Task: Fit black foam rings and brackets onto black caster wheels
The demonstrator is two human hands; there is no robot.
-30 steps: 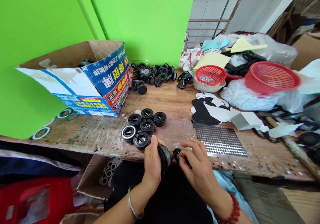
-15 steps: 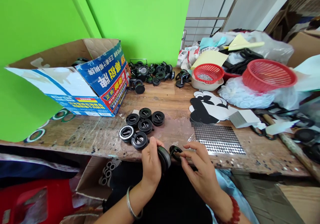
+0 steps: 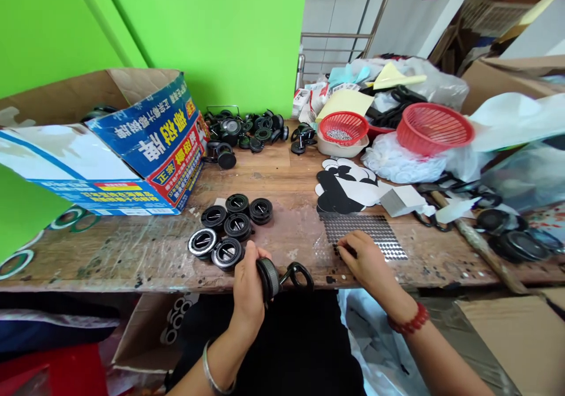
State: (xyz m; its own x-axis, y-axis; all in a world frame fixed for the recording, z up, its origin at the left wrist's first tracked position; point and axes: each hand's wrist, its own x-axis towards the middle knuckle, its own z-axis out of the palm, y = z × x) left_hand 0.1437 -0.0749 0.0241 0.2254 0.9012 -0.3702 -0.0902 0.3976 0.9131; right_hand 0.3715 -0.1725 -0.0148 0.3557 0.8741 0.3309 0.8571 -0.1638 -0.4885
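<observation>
My left hand (image 3: 249, 284) is closed round a round black part with a ribbed rim (image 3: 271, 277), held up on edge at the table's front. From it a black ring (image 3: 302, 276) sticks out to the right on a hinged arm. My right hand (image 3: 362, 259) rests over the left side of a sheet of small round dark dots (image 3: 379, 237). Its thumb and fingertips are pinched together at the sheet; what lies between them is too small to make out. Left of my left hand, several round black discs (image 3: 237, 226) stand grouped on the wooden table (image 3: 145, 249).
An open carton (image 3: 145, 143) stands at the left. More black assemblies (image 3: 247, 130) are heaped against the green wall. Further right are black-and-white cutouts (image 3: 346, 187), a grey block (image 3: 401, 200), red baskets (image 3: 435, 128), plastic bags and a wooden stick (image 3: 481, 243).
My right hand has left the ring and moved right to the dot sheet. The ring now points out to the right from the part in my left hand. The view has turned right.
</observation>
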